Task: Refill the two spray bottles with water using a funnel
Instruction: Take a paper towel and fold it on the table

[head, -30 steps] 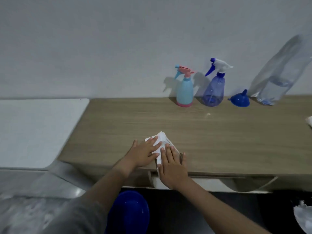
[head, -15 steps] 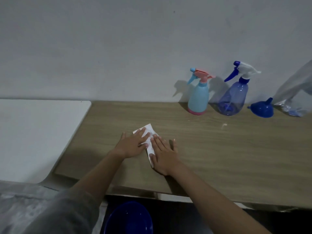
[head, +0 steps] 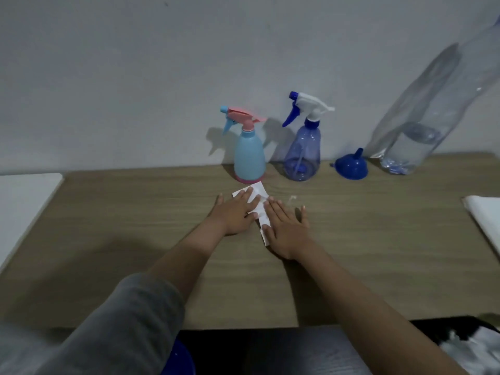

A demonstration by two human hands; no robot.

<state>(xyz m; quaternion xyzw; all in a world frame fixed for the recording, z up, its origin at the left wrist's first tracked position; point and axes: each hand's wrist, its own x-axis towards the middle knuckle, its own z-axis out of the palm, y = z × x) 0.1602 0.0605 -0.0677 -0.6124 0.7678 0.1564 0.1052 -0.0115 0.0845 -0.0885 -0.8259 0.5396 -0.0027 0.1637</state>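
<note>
A light blue spray bottle point(head: 249, 155) with a pink trigger head stands by the wall. To its right stands a clear blue spray bottle point(head: 303, 152) with a white and blue head. A blue funnel point(head: 351, 166) lies mouth down beside it, and a large clear water bottle point(head: 422, 131) holding some water stands at the right. My left hand point(head: 234, 212) and my right hand point(head: 286, 228) lie flat, fingers spread, on a white tissue point(head: 259, 209) on the wooden table point(head: 378, 239), just in front of the light blue bottle.
A white surface point(head: 24, 207) adjoins the table on the left. A white folded cloth point(head: 484, 217) lies at the table's right edge. A blue round container point(head: 178, 358) sits below the front edge, and crumpled white material point(head: 470, 350) is at the lower right.
Both hands have slid the tissue away from the table's front edge, towards the spray bottles. The view has shifted, so the water bottle shows again at the right.
</note>
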